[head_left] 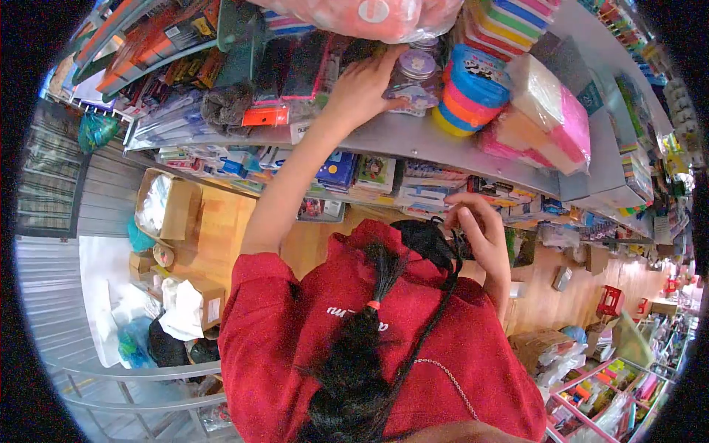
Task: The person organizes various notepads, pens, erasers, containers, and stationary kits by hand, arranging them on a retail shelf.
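My left hand (362,92) reaches up to the metal shelf. Its fingers and thumb curve around the left side of a small clear jar (417,80) with a pale purple lid; part of its grip is hidden. Just right of the jar stands a stack of blue, pink, orange and yellow tubs (473,92). My right hand (478,235) is raised near the chest, below the shelf edge, fingers loosely bent and apart, with nothing visible in it.
A pink plastic-wrapped bundle (377,16) sits above the jar. Wrapped white-and-pink packs (546,111) lie right of the tubs. Lower shelves hold books and stationery (373,171). Cardboard boxes (181,203) and bags stand on the left floor, near a metal railing (140,376).
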Tool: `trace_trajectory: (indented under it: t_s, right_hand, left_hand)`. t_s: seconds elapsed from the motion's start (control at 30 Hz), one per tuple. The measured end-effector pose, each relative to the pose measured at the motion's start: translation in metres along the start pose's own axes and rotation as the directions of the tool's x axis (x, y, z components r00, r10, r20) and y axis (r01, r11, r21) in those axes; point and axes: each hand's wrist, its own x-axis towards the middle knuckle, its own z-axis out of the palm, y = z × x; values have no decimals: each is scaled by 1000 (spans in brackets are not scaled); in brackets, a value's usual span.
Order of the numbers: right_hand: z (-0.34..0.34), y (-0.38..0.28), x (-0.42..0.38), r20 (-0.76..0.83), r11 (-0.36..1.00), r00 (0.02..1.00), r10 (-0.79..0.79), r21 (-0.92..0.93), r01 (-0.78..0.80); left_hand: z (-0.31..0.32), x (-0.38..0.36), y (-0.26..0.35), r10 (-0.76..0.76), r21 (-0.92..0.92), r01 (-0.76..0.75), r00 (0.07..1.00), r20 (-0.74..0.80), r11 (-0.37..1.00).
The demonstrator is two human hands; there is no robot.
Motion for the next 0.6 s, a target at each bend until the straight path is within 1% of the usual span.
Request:
trace_trajectory:
  t_s: [0.07, 0.17, 0.23, 0.27, 0.3, 0.4, 0.43, 0.53, 0.6]
  right_hand:
    - [5, 0, 4, 1, 1000, 1000, -19, 16, 19]
    - [9, 4, 8, 32, 999, 998, -50, 3, 50]
    - [12, 6, 9, 51, 998, 997, -59, -9, 59]
    - [12, 5, 9, 53, 998, 997, -60, -11, 61]
    - [12, 5, 9, 53, 998, 997, -61, -13, 62]
    - [13, 2, 6, 2, 995, 1000, -10, 103, 10]
    - [11, 4, 6, 0, 996, 1000, -11, 91, 11]
    - [4, 12, 2, -11, 999, 1000, -9, 52, 10]
    - [3, 14, 2, -18, 999, 1000, -24, 27, 24]
  left_hand:
    - [1, -1, -1, -18, -45, 19, 1000, 19, 999]
    - [-4, -1, 6, -102, -28, 106, 985, 137, 994]
    - [5, -10, 17, -60, 7, 61, 991, -121, 998]
    - [8, -15, 24, -30, 30, 38, 968, -250, 999]
    - [-2, -23, 41, -119, -40, 113, 972, -203, 993]
    - [-6, -54, 64, -104, 1, 106, 977, -186, 994]
    - [-9, -59, 65, -130, -14, 129, 975, -178, 992]
    - [-28, -54, 33, -151, 117, 163, 983, -104, 980]
    - [-48, -36, 8, -194, 226, 217, 974, -118, 950]
